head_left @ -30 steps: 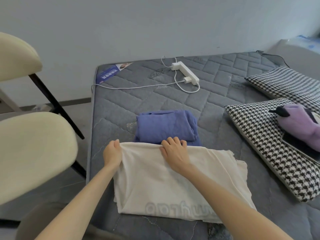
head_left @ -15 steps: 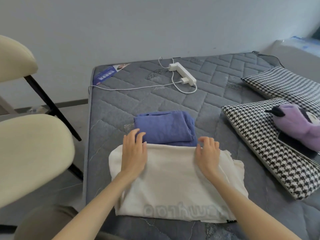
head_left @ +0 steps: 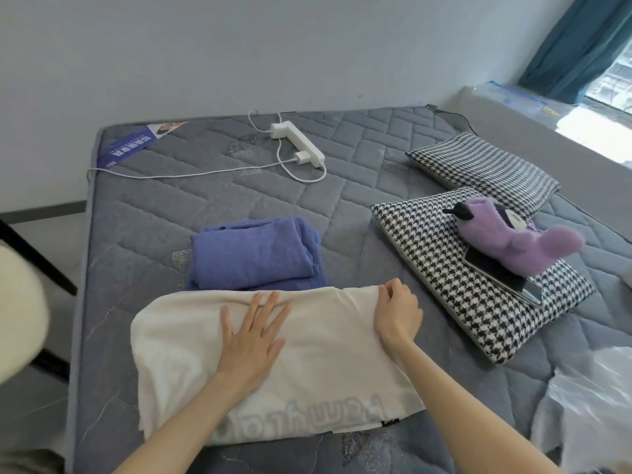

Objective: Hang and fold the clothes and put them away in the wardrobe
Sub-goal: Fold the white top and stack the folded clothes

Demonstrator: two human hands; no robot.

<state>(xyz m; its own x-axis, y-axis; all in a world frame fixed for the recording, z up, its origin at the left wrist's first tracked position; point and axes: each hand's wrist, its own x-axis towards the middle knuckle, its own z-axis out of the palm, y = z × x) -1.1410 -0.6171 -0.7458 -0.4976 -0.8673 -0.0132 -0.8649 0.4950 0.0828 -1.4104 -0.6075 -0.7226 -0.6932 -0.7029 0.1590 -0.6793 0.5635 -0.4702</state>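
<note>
- The left hand [head_left: 251,340] has slid to the middle of the white shirt [head_left: 325,354], fingers [head_left: 270,304] spread flat.
- The right hand [head_left: 396,314] now pinches its far right corner.
- The white shirt lies on the bed [head_left: 205,200] against the folded blue garment [head_left: 253,254]; another fold seems next.

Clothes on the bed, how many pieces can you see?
2. A white garment lies nearest, the left hand flat on it and the right hand gripping its far edge. A folded blue garment sits just beyond it. More could lie outside the view.
</note>
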